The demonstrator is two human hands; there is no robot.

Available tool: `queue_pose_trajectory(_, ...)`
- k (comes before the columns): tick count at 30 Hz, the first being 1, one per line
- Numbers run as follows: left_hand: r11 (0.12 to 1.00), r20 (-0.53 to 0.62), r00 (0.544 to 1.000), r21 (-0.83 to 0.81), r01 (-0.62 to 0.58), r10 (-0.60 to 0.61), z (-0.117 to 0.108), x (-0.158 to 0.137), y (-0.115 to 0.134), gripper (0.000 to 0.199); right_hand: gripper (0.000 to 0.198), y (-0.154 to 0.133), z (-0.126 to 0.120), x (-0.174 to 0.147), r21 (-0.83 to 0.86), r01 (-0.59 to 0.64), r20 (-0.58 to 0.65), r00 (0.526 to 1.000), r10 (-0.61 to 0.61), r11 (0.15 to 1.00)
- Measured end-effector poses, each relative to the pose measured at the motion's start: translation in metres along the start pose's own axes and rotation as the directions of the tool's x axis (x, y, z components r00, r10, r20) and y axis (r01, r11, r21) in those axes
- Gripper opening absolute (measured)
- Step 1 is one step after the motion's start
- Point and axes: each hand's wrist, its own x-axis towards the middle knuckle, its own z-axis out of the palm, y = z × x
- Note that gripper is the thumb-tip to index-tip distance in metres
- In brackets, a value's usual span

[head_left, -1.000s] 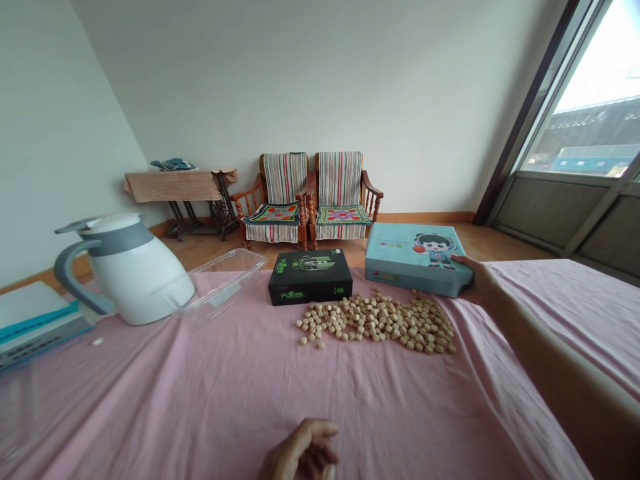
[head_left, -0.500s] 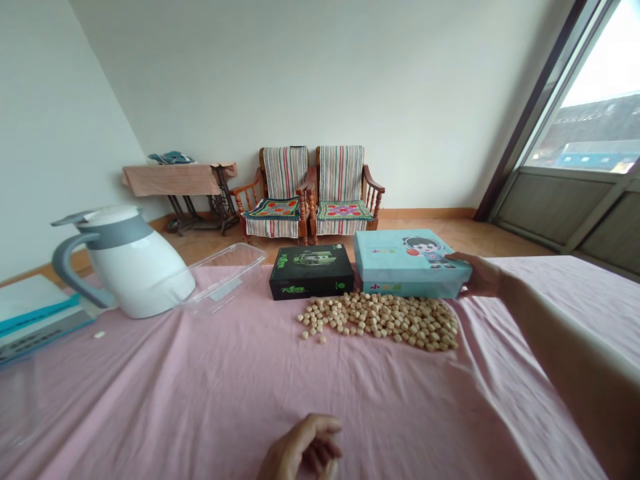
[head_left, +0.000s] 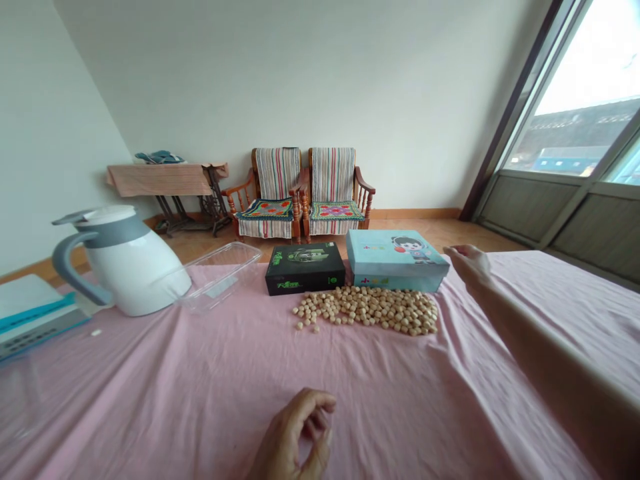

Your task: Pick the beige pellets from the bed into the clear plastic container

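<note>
My right hand [head_left: 470, 261] is beside the right end of a light blue box [head_left: 371, 257] with a cartoon child on its lid. Its fingers point toward the box's back corner and hold nothing; whether a fingertip still touches is hard to see. Left of that box lies a black box [head_left: 300, 270] with green lettering. In front of both spreads a heap of small, roundish beige pieces [head_left: 385, 310], perhaps snacks. Nearer to me, my left hand [head_left: 300, 430] rests over the cloth, loosely curled, thumb and fingers apart, with nothing in it.
A pink cloth [head_left: 200, 387] covers the table. On the left stand a white and grey jug [head_left: 125, 260], a clear plastic tray [head_left: 225, 273] and a white and blue box [head_left: 35, 313]. Behind are two wooden armchairs [head_left: 333, 180] and a cloth-covered sewing table [head_left: 160, 180].
My right hand has let go of the light blue box and moved slightly off its right end. My left hand has risen a little in view. The whole scene has shifted slightly left.
</note>
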Motion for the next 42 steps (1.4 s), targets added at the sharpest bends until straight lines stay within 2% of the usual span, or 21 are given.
queue_pose_trajectory(1, 0.998, 0.062, 0.997, 0.041, -0.046, 0.044, -0.004, 0.009, 0.005, 0.022, 0.029, 0.000, -0.001, -0.012, -0.090, 0.076, -0.050, 0.996, -0.080, 0.993)
queue_pose_trajectory(2, 0.991, 0.144, 0.985, 0.077, -0.110, 0.098, -0.006, 0.021, 0.010, 0.023, 0.033, 0.001, -0.001, -0.026, -0.134, 0.140, 0.038, 0.990, -0.136, 0.981)
queue_pose_trajectory(3, 0.979, 0.165, 0.976, 0.118, -0.164, 0.143, -0.008, 0.037, 0.014, 0.024, 0.038, 0.003, 0.001, -0.039, -0.147, 0.188, 0.145, 0.975, -0.167, 0.971)
queue_pose_trajectory(5, 0.928, 0.173, 0.950, 0.224, -0.296, 0.261, -0.005, 0.076, 0.020, 0.029, 0.045, 0.008, 0.009, -0.061, -0.204, 0.235, 0.275, 0.945, -0.175, 0.950)
queue_pose_trajectory(7, 0.855, 0.193, 0.916, 0.333, -0.399, 0.352, 0.006, 0.118, 0.020, 0.036, 0.048, 0.013, 0.020, -0.076, -0.318, 0.271, 0.325, 0.931, -0.165, 0.908)
queue_pose_trajectory(10, 0.752, 0.207, 0.910, 0.514, -0.413, 0.359, 0.034, 0.168, 0.012, 0.043, 0.053, 0.018, 0.036, -0.085, -0.497, 0.292, 0.338, 0.933, -0.127, 0.817)
queue_pose_trajectory(14, 0.646, 0.172, 0.944, 0.694, -0.318, 0.281, 0.069, 0.194, 0.001, 0.048, 0.055, 0.018, 0.049, -0.091, -0.617, 0.283, 0.323, 0.942, -0.091, 0.735)
queue_pose_trajectory(18, 0.631, 0.123, 0.961, 0.732, -0.255, 0.246, 0.087, 0.199, -0.004, 0.041, 0.054, 0.018, 0.054, -0.097, -0.667, 0.270, 0.306, 0.949, -0.074, 0.694)
queue_pose_trajectory(23, 0.634, 0.116, 0.962, 0.732, -0.250, 0.246, 0.087, 0.200, -0.006, 0.033, 0.044, 0.013, 0.057, -0.105, -0.611, 0.374, 0.441, 0.893, -0.093, 0.698)
queue_pose_trajectory(27, 0.625, 0.154, 0.948, 0.721, -0.301, 0.278, 0.077, 0.189, -0.006, 0.029, 0.035, 0.005, 0.061, -0.119, -0.546, 0.455, 0.542, 0.832, -0.117, 0.704)
queue_pose_trajectory(33, 0.615, 0.209, 0.924, 0.696, -0.370, 0.319, 0.055, 0.159, -0.006, 0.027, 0.029, -0.007, 0.069, -0.148, -0.407, 0.573, 0.650, 0.728, -0.215, 0.711)
queue_pose_trajectory(39, 0.653, 0.216, 0.911, 0.640, -0.404, 0.352, 0.029, 0.126, -0.016, 0.029, 0.031, -0.019, 0.076, -0.184, -0.290, 0.631, 0.700, 0.652, -0.290, 0.720)
queue_pose_trajectory(42, 0.687, 0.207, 0.903, 0.592, -0.422, 0.377, 0.013, 0.108, -0.017, 0.030, 0.030, -0.030, 0.078, -0.196, -0.170, 0.651, 0.725, 0.592, -0.354, 0.740)
